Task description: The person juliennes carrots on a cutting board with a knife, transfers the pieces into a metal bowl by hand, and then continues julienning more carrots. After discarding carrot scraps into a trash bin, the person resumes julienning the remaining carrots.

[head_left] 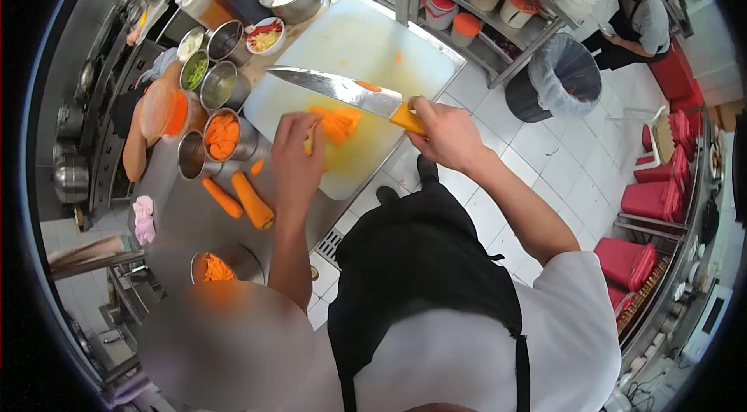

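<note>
My right hand is wrapped round the yellow handle of a chef's knife. Its broad blade points left, just over the cutting board, with an orange bit stuck near the handle. My left hand has its fingers curled down on a piece of carrot at the board's near-left side; the fingers partly hide it. Against those fingertips lies a pile of cut carrot. Left of that hand, on the steel counter, are two whole peeled carrots and a metal pot of carrot pieces.
Metal pots, a bowl of chopped ingredients and squeeze bottles line the board's far left. Shredded carrot sits in a nearer pot. Another person's arm reaches in at left. A lined bin stands right; a person is behind it.
</note>
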Demonstrator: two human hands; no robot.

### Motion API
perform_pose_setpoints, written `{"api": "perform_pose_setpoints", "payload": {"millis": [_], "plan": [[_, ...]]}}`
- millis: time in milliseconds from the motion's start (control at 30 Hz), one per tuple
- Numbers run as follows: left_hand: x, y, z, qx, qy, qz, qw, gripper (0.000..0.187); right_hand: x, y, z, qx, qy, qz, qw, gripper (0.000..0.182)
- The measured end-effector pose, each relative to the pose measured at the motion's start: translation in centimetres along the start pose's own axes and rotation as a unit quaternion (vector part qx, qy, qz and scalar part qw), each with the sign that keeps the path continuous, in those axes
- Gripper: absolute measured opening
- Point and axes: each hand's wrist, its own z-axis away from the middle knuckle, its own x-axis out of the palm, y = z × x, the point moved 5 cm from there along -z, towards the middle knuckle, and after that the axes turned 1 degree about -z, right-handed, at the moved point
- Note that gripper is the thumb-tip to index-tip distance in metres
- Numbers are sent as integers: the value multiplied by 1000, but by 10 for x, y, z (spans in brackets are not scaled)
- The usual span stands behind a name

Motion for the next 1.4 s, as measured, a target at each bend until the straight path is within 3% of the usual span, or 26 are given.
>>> {"api": "perform_pose_setpoints", "payload": {"millis": [33, 133, 233, 433, 667, 833, 1033, 1067, 1400], "plan": [[2, 10, -7, 60, 4, -24, 998, 16, -1, 0, 1, 0, -6, 8, 1000, 42], [19, 27, -25, 122, -29, -54, 991, 17, 0, 0, 5, -25, -7, 17, 1000, 41], [34, 33, -36, 145, -75, -74, 984, 19, -1, -3, 6, -27, -13, 24, 999, 42], [54, 32, -34, 131, -143, -100, 976, 18, -8, -4, 12, -23, -13, 14, 1000, 39], [62, 29, -31, 150, -143, -107, 972, 20, -2, 0, 16, -39, 10, 15, 999, 41], [67, 24, -24, 178, -148, -103, 967, 22, 7, 8, 13, 2, -10, -10, 1000, 41], [86, 4, -31, 189, -155, -119, 962, 14, 26, 28, -4, 21, -42, -46, 998, 42], [84, 4, -33, 214, -121, -102, 964, 12, 29, 32, -9, 25, -45, -47, 998, 43], [91, 19, 2, -3, -117, 31, 993, 15, 76, 68, -68, -15, -6, -25, 1000, 33]]}}
